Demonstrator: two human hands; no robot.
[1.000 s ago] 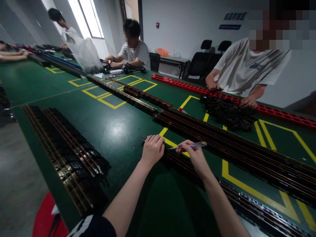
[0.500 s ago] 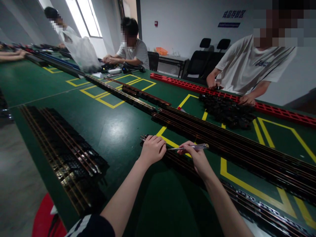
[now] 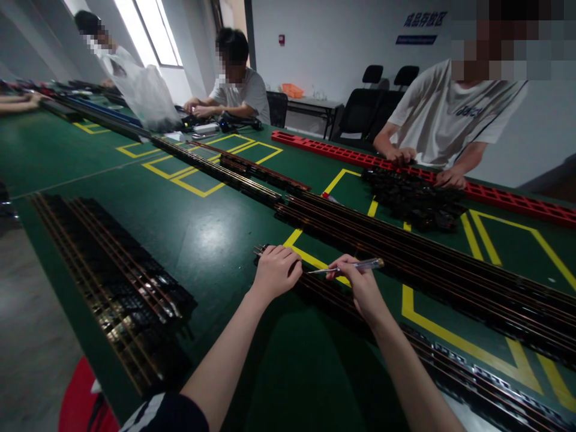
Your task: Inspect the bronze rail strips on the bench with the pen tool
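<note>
- The left hand (image 3: 275,271) is closed in a loose fist, pressed down on the near end of a long dark rail (image 3: 432,354); its grip is narrow, fingers curled over the rail's tip.
- The right hand (image 3: 362,287) lies just at 3 o'clock of the left; a slim clear-handled screwdriver (image 3: 348,266) is pinched in its grip, tip pointed to 9 o'clock, almost touching the left knuckles.
- The rail is laid on the green desk (image 3: 216,240), running from the hands out to 4 o'clock, past the right forearm.
- A bundle of longer rails (image 3: 450,264) is seen at 1 o'clock of the hands, across yellow tape lines (image 3: 454,336); it is apart from the held rail.
- A stack of rails (image 3: 112,276) is laid at 9 o'clock, at the desk's near edge.
- At 1 o'clock, far across the desk, a person in a white shirt (image 3: 450,120) is seen with both hands at a heap of black parts (image 3: 414,201) beside a red strip (image 3: 495,198).
- At 11 o'clock, another seated person (image 3: 238,90) is at work; a third (image 3: 103,48) is seen farther off, by the window.
</note>
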